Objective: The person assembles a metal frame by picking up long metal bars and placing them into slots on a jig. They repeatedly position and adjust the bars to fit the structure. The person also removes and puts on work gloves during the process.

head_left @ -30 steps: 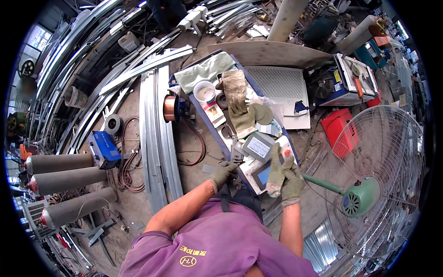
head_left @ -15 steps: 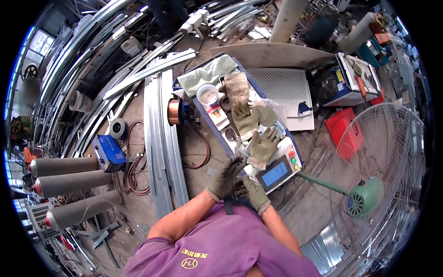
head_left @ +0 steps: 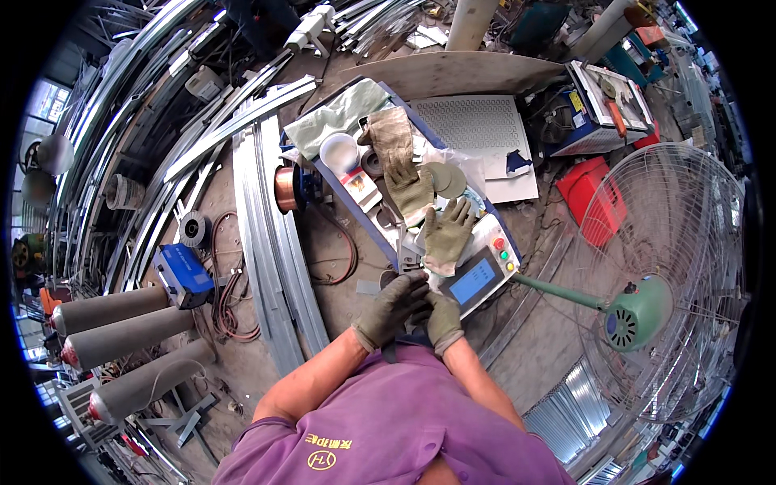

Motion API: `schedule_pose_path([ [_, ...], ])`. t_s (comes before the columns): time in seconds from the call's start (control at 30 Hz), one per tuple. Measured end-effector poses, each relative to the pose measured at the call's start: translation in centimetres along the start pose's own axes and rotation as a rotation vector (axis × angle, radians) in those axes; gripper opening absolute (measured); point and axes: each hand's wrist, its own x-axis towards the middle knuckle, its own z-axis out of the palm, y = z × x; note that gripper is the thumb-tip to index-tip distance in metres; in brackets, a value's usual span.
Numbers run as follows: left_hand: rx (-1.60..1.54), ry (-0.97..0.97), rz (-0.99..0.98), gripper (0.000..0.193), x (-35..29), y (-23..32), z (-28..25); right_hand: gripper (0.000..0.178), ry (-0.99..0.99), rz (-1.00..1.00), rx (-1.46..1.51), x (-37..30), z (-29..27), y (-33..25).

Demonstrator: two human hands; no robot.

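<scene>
My left hand (head_left: 390, 311), in a grey-green work glove, is held close in front of my body. Its fingers are together and reach toward my gloved right hand (head_left: 442, 319). The two meet at the near end of a blue-edged machine top, beside its control screen (head_left: 474, 280). Both look closed; whatever may be between them is hidden. A dark strap (head_left: 390, 350) hangs just below. Beyond my hands lies an empty work glove (head_left: 449, 234), with another soiled glove (head_left: 398, 166) and round grey discs (head_left: 447, 179) farther up.
On the machine top are a white tub (head_left: 339, 152), a red-and-white box (head_left: 361, 191) and coloured buttons (head_left: 503, 252). Left stand a copper wire spool (head_left: 286, 189), long metal profiles (head_left: 263, 242), a blue machine (head_left: 184, 275) and gas cylinders (head_left: 121, 307). A large caged fan (head_left: 643, 315) stands right.
My hands have drawn together, the left moving over toward the right, and their fingers now overlap. The whole view has shifted slightly; the things on the machine top lie as before.
</scene>
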Motion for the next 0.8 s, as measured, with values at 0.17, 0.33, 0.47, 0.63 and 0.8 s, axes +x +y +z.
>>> schedule_pose_path([
  [0.17,0.39,0.065,0.179,0.053,-2.3,-0.4,1.6,0.033,-0.016,-0.182,-0.141,0.3,-1.6,0.5],
  [0.33,0.333,0.247,0.309,0.057,-7.6,4.9,0.7,0.092,-0.478,-0.014,0.607,-3.2,-1.5,-8.7],
  [0.47,0.16,0.221,0.334,0.058,-8.3,5.8,-1.3,0.104,-0.515,-0.091,0.537,-4.7,-0.8,-10.8],
  [0.63,0.199,0.19,0.285,0.059,-7.2,4.4,-0.6,0.108,-0.617,-0.12,0.574,-5.5,0.0,-11.9],
  [0.8,0.156,0.196,0.271,0.061,-6.8,4.3,-0.2,0.109,-0.617,-0.119,0.561,-6.0,0.3,-12.5],
])
